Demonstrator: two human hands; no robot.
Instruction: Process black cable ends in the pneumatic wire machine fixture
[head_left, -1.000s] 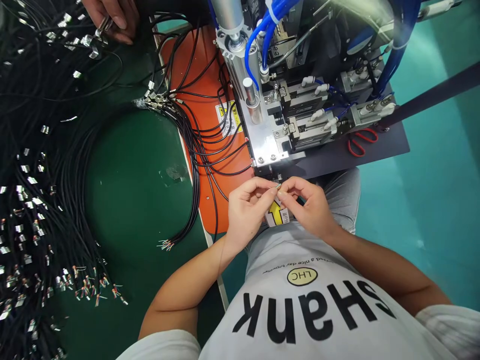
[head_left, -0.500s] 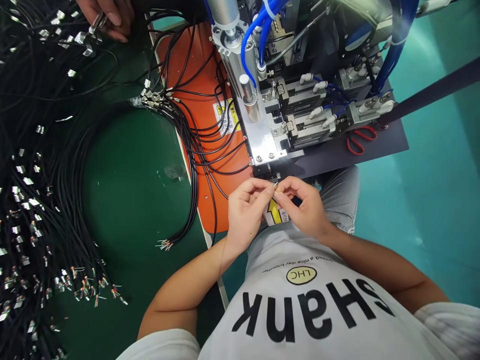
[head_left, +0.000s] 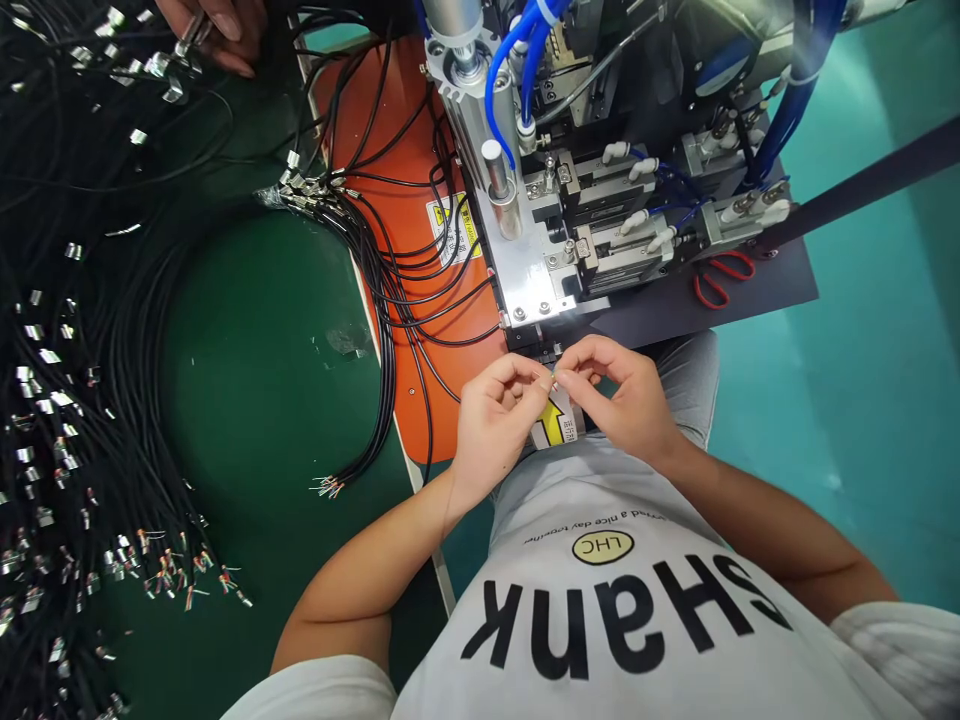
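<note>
My left hand [head_left: 501, 420] and my right hand [head_left: 626, 395] meet fingertip to fingertip in front of the machine's lower edge. Both are closed in a pinch. Tiny thin wires [head_left: 554, 380], partly greenish, show between the fingertips; most of their length is hidden. A black cable [head_left: 442, 378] runs across the orange panel towards my left hand, where its end is covered. Just below the fingers lies a white label with a yellow arrow [head_left: 552, 424].
The metal machine [head_left: 525, 270] with blue air hoses stands ahead. Red-handled scissors [head_left: 724, 278] lie on its dark base. A bundle of black cables [head_left: 386, 370] bends over the orange panel [head_left: 420, 420]. More cables [head_left: 142, 400] heap on the green table; another person's hand [head_left: 217, 30] is at its far side.
My right hand has shifted slightly up and to the right, its fingers opening a small gap from my left fingertips. The wire tips show a little more. My left hand hardly moves.
</note>
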